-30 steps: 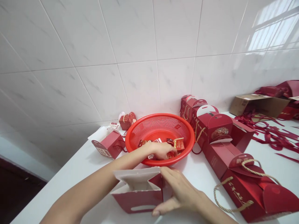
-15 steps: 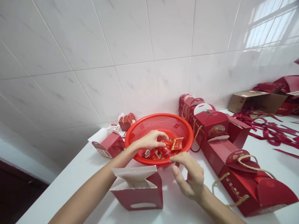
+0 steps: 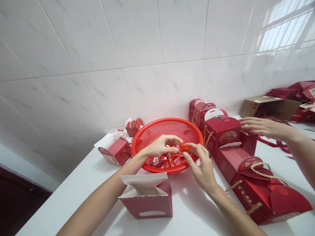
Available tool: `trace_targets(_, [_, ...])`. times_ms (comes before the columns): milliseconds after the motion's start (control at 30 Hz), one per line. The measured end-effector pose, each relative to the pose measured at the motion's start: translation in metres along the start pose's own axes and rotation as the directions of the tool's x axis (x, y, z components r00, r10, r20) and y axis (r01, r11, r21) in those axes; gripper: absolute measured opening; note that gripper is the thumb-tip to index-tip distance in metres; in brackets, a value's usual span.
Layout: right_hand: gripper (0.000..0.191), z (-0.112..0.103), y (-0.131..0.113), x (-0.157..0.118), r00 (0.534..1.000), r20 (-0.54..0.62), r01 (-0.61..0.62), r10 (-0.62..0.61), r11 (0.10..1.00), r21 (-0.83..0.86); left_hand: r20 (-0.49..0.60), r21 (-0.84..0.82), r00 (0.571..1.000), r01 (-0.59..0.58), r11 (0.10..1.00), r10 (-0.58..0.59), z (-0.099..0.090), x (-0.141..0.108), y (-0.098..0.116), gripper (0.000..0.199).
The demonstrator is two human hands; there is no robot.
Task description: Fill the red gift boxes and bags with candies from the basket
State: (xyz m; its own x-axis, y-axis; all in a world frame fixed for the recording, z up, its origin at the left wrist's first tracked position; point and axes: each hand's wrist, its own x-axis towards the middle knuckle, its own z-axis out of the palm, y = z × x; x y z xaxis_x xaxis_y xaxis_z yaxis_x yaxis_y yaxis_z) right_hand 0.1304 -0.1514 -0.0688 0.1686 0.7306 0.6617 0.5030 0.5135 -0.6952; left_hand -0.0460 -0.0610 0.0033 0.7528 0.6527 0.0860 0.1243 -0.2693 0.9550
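My left hand [image 3: 163, 146] is over the red mesh basket [image 3: 147, 134], its fingers closed round red wrapped sweets. Close to it, my right hand [image 3: 200, 164] pinches a red wrapped sweet [image 3: 184, 148] above the basket's right part. Several more red packets [image 3: 168, 162] lie in the bottom of the basket. In front of the basket stands a red box [image 3: 150, 205] with its white-lined top open; my left forearm passes beside its left side.
Closed red boxes with rope handles [image 3: 248, 167] line the right side. Another person's hand [image 3: 268, 127] reaches in beside them. A cardboard box [image 3: 273, 106] is at the back right, a smaller red box [image 3: 118, 151] at the left. The tiled wall [image 3: 142, 82] is behind.
My right hand has moved up over the basket, beside my left hand, and now pinches a sweet. Another person's hand has come in from the right to the boxes.
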Motion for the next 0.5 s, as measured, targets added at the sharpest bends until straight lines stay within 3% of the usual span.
trace_targets(133, [0.018,-0.001,0.002,-0.001,0.999,-0.031,-0.043,0.044,0.999,0.019,-0.062,0.010,0.998,0.014,1.000,-0.014,-0.001,-0.003,-0.006,0.035])
trace_targets(333, [0.017,-0.003,0.000,0.000,0.992,-0.102,-0.071,0.076,0.996,0.048,-0.160,0.036,0.987,0.005,0.999,0.001,-0.001,-0.003,-0.009,0.027])
trace_targets(500, [0.012,-0.008,-0.006,0.004,0.989,-0.143,-0.013,0.025,0.996,0.083,-0.247,-0.004,0.969,-0.020,1.000,0.019,-0.004,0.000,-0.012,0.029])
